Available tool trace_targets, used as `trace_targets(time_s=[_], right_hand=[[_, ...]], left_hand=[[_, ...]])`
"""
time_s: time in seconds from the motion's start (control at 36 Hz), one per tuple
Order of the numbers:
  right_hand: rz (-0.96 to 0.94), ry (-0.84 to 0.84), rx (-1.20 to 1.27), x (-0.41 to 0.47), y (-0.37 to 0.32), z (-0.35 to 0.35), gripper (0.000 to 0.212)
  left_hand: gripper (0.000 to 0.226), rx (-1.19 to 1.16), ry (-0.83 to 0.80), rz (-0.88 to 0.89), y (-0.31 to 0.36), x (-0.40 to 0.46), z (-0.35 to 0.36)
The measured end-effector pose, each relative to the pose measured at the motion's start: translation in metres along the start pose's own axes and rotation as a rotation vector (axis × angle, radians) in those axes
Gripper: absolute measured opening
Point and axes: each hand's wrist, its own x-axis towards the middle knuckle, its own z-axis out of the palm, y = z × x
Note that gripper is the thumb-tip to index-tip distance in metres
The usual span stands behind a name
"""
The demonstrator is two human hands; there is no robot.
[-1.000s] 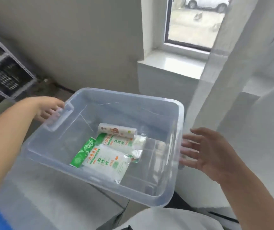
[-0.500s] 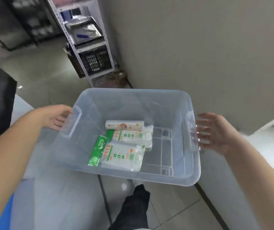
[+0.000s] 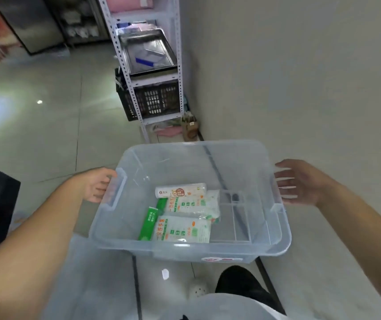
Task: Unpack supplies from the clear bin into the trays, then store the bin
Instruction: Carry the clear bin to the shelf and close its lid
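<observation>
A person carries a clear bin [image 3: 191,199] in front of the body, above a pale tiled floor [image 3: 46,135]. The left hand [image 3: 97,184] closes its grip around the handle on the bin's left end, fingers curled under the rim. The right hand [image 3: 300,183] is at the bin's right end with the palm facing the wall of the bin and the fingers spread and open; whether it touches the handle cannot be told. Inside the bin, on its bottom toward the left, lie a white roll [image 3: 180,190], two white packets with green print [image 3: 185,218], and a narrow green packet [image 3: 148,224] just left of them. Beyond the bin, against the wall, stands a white metal shelf [image 3: 178,65] bearing a metal tray [image 3: 148,51], with a black crate [image 3: 152,100] on the level below. Near the bin's closer edge, a dark shoe [image 3: 238,280] shows on the floor.
</observation>
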Motion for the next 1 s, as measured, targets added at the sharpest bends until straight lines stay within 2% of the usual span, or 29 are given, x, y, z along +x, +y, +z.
trace_targets(time_s=[0.17,0.42,0.53,0.64,0.72,0.78,0.86,1.0], right_hand=[[0.029,-0.007,-0.107,0.098,-0.091,0.043,0.026],[0.061,-0.154,-0.311,0.256,-0.245,0.181,0.027],[0.059,-0.209,-0.398,0.31,-0.31,0.262,0.031],[0.022,-0.25,-0.507,0.349,-0.371,0.358,0.043],[-0.02,-0.275,-0.575,0.362,-0.411,0.434,0.026],[-0.02,-0.325,-0.616,0.373,-0.436,0.483,0.023],[-0.043,-0.369,-0.694,0.4,-0.465,0.557,0.04],[-0.036,-0.39,-0.786,0.431,-0.511,0.678,0.049]], left_hand=[[0.024,-0.139,-0.035,0.003,0.055,0.057,-0.036],[0.015,-0.242,0.103,-0.206,0.097,0.152,-0.114],[0.019,-0.338,0.172,-0.286,0.114,0.18,-0.162],[0.015,-0.451,0.244,-0.311,0.132,0.2,-0.208],[0.017,-0.523,0.284,-0.352,0.129,0.22,-0.245],[0.025,-0.58,0.311,-0.38,0.123,0.238,-0.273],[0.033,-0.636,0.334,-0.418,0.116,0.272,-0.32],[0.021,-0.688,0.323,-0.414,0.123,0.343,-0.408]])
